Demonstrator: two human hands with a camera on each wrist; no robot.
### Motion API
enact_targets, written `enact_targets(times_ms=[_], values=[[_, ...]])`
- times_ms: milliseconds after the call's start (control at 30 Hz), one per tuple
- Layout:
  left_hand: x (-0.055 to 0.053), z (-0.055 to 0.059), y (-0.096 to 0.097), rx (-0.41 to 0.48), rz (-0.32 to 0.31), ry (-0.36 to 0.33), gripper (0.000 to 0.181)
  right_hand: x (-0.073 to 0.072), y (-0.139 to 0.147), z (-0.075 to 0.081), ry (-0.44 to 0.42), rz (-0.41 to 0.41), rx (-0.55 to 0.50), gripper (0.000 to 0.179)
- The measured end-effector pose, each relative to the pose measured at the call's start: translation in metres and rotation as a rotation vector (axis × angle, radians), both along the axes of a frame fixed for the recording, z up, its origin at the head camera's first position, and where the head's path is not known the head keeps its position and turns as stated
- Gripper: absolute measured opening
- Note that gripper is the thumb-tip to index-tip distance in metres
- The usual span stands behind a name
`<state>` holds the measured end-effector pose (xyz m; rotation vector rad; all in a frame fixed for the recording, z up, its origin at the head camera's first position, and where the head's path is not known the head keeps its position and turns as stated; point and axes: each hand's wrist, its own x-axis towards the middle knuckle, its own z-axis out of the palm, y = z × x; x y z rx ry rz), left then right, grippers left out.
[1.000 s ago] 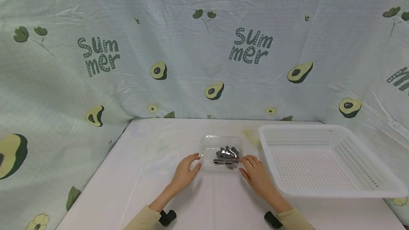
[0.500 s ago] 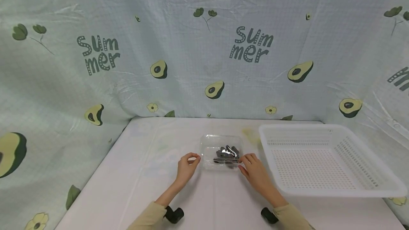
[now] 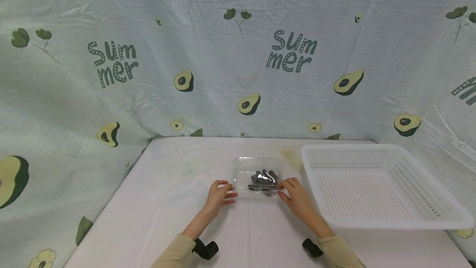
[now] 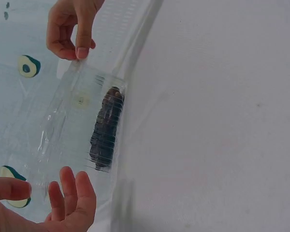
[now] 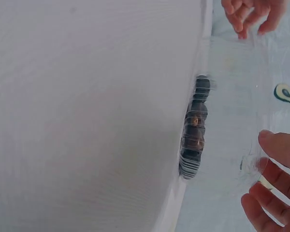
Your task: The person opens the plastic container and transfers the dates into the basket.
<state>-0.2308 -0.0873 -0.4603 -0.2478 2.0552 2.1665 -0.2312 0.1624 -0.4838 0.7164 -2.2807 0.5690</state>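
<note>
A clear plastic clamshell box (image 3: pixel 242 171) sits on the white table, mid-view, with several dark, glossy, rounded pieces (image 3: pixel 265 178) inside, heaped toward its right side. Through its ribbed wall the same dark pieces (image 4: pixel 106 128) show in the left wrist view; their kind is unclear. My right hand (image 3: pixel 300 202) pinches the box's near right corner between thumb and forefinger. At the opposite end my left hand (image 3: pixel 218 197) has its fingers extended and spread beside the left wall; whether they touch it I cannot tell. Both hands flank the box (image 5: pixel 232 121) in the right wrist view.
A large white perforated plastic basket (image 3: pixel 308 168) stands on the right of the table (image 3: pixel 186 235), close to my right hand. A patterned curtain (image 3: pixel 215 53) with avocados hangs behind. Dark wrist cameras (image 3: pixel 206 250) are strapped at both sleeves.
My left fingers drew together at the box's left edge, then spread out again. My right hand stays at the right corner, its thumb now nearer the forefinger. The box barely moved.
</note>
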Motion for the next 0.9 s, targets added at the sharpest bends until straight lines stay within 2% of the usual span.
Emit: enact_targets(times_ms=[133,300,467,600,767,900], values=[[0.0007,-0.0011,-0.0004,0.059,-0.043,-0.032,0.027,-0.0006,-0.0002,0.0007,-0.016,0.008,-0.070,0.024],[0.0006,-0.0022,0.0004,0.067,-0.045,-0.044,0.026,-0.0010,0.0030,0.0016,-0.031,0.042,-0.116,0.022],[-0.0003,-0.0034,0.0009,0.059,-0.042,-0.043,0.027,-0.0009,0.0059,0.0036,-0.021,0.067,-0.072,0.021],[-0.0009,-0.0030,0.0006,0.055,-0.046,-0.046,0.024,-0.0027,0.0066,0.0046,0.033,0.084,-0.036,0.023],[-0.0010,-0.0024,-0.0002,0.046,-0.036,-0.058,0.014,-0.0048,0.0049,0.0049,0.109,0.068,0.017,0.024],[-0.0019,-0.0023,0.0003,0.039,-0.016,-0.072,0.011,-0.0053,0.0018,0.0041,0.135,0.042,0.056,0.022]])
